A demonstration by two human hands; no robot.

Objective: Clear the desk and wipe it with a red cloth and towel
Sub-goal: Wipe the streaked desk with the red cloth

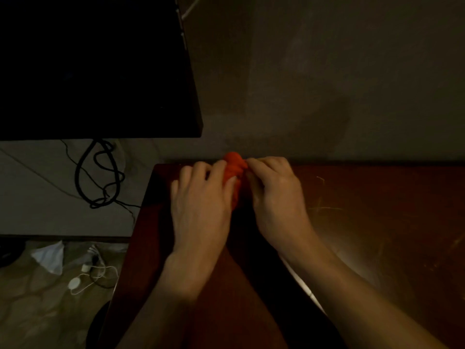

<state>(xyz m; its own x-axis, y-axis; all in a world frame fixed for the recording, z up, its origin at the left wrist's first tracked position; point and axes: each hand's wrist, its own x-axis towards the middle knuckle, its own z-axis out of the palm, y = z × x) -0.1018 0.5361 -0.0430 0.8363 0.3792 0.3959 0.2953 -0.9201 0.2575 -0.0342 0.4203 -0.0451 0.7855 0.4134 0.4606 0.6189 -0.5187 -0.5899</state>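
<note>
A bunched red cloth (pixel 234 170) lies at the far left corner of the dark wooden desk (pixel 377 222), close to the wall. My left hand (pixel 201 205) grips the cloth from the left with curled fingers. From the right, my right hand (pixel 276 195) pinches its top edge. Most of the cloth is hidden between and under the two hands. No towel is in view.
A black screen (pixel 95 66) hangs at the upper left. Black cables (pixel 100 177) dangle along the wall beside the desk's left edge. On the floor lie a white charger with cord (pixel 83 278) and a crumpled white sheet (pixel 50 255). Scratches mark the desk's right part.
</note>
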